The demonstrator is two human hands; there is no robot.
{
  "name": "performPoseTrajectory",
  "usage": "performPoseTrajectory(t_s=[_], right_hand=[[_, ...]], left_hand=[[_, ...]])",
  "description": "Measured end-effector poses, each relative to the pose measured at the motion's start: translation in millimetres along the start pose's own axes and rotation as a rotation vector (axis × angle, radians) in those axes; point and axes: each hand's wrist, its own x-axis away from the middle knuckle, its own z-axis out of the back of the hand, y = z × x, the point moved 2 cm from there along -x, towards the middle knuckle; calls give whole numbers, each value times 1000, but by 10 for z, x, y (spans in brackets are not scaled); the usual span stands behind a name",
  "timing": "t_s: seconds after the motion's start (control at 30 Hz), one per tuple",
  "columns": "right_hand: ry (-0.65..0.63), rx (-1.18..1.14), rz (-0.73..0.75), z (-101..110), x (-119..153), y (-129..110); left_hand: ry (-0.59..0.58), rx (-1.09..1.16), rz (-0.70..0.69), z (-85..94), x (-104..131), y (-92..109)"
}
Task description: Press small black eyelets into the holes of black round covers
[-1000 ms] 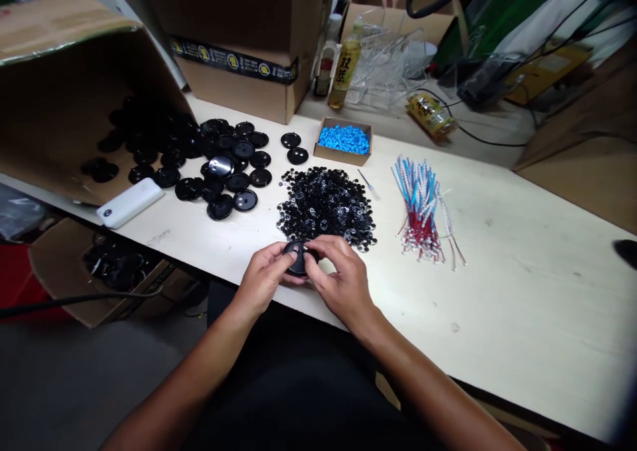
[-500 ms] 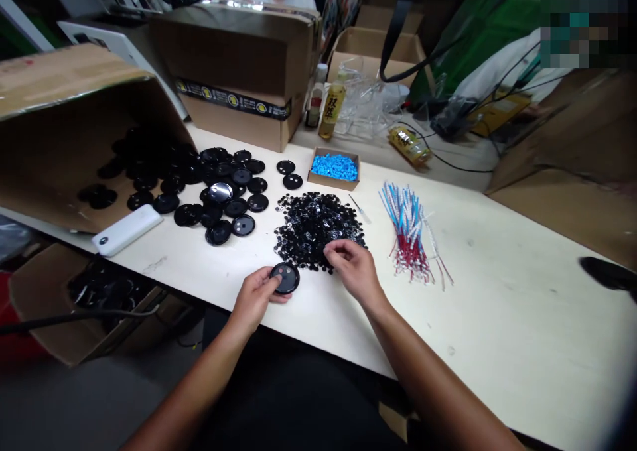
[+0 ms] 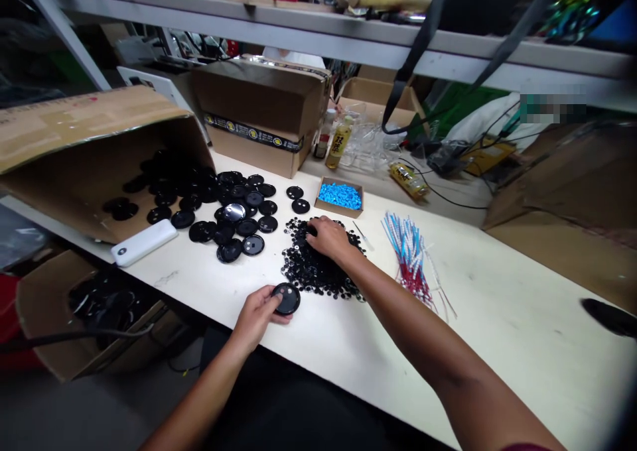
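Note:
My left hand (image 3: 261, 312) grips a round black plastic disc (image 3: 287, 299) with small holes, held just above the front edge of the table. The thumb rests on its face. My right hand (image 3: 329, 235) reaches over a pile of small black round pieces (image 3: 313, 272). Its thumb and index finger are apart at the far left side of the pile, and the other fingertips are hidden. More large black discs (image 3: 247, 227) lie in a heap to the left, some spilling from a tipped cardboard box (image 3: 64, 205).
A small carton (image 3: 340, 209) of blue pieces stands behind the pile. To the right lies a bundle of blue, white and red wires (image 3: 409, 258). A white power-bank-like block (image 3: 144, 242) sits at the left edge. A metal shelf (image 3: 308, 30) crosses overhead; a bottle (image 3: 339, 144) stands behind.
My right hand has moved forward and left over the pile, its fingers opening from a pinch. The left hand still holds the disc. The view has tilted up, showing the shelf.

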Motion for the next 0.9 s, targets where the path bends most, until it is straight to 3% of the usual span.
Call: performPoseTrajectory(t_s=[0.17, 0.37, 0.67, 0.9], right_hand=[[-150, 105, 73, -17, -98, -163], [-206, 123, 153, 52, -15, -240], [-160, 183, 17, 53, -502, -132], [-149, 68, 27, 62, -426, 0]], left_hand=[[22, 32, -15, -1, 27, 9], [6, 30, -26, -9, 49, 21], [-20, 22, -50, 13, 37, -27], [-21, 35, -82, 28, 49, -42]])
